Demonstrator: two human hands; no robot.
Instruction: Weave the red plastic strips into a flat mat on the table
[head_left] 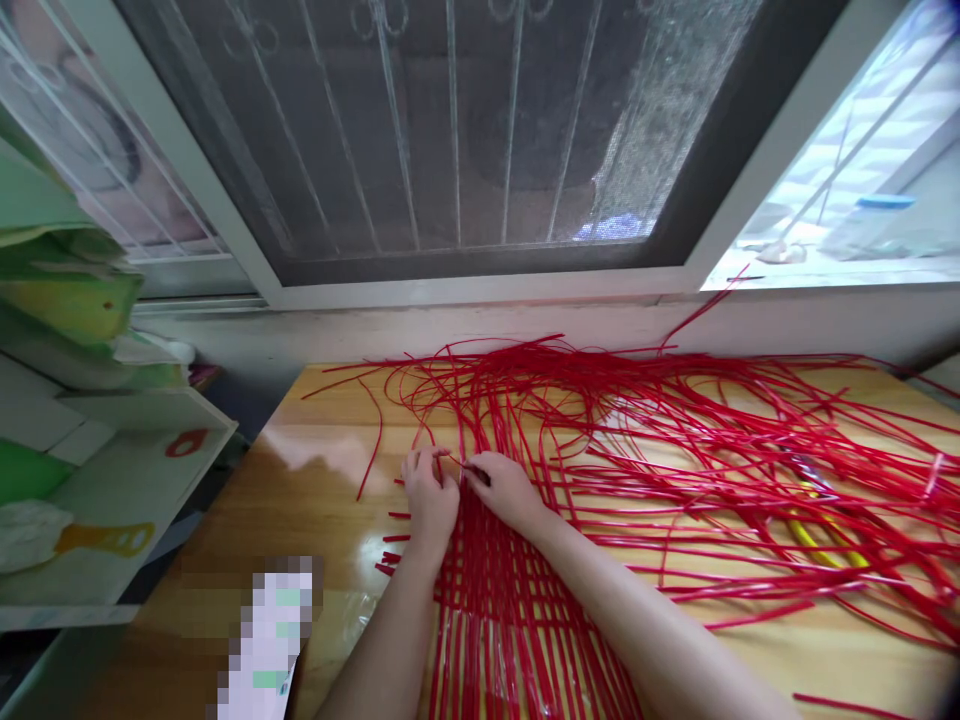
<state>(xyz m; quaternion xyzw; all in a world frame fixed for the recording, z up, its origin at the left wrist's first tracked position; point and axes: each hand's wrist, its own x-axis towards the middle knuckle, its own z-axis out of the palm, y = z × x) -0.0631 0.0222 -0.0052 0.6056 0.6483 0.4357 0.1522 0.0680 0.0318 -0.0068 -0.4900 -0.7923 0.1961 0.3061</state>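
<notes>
A red woven mat of plastic strips (502, 575) lies on the wooden table, its lower part made of lengthwise strips partly under clear tape. My left hand (431, 490) is at the far left edge of the weave, its fingers pinched on a thin red strip. Just to its right, my right hand (504, 488) has its thumb and fingers closed on the same strip, above the weave. Crosswise strip ends stick out past both sides of the mat. The fingers partly hide the strip.
Loose red strips (637, 375) sprawl over the table's back and right side. Yellow-handled pliers (817, 535) lie among them. A pixelated flat object (270, 640) is at the front left. Left of the table stands a white open box (150, 420); a screened window (450, 130) is behind.
</notes>
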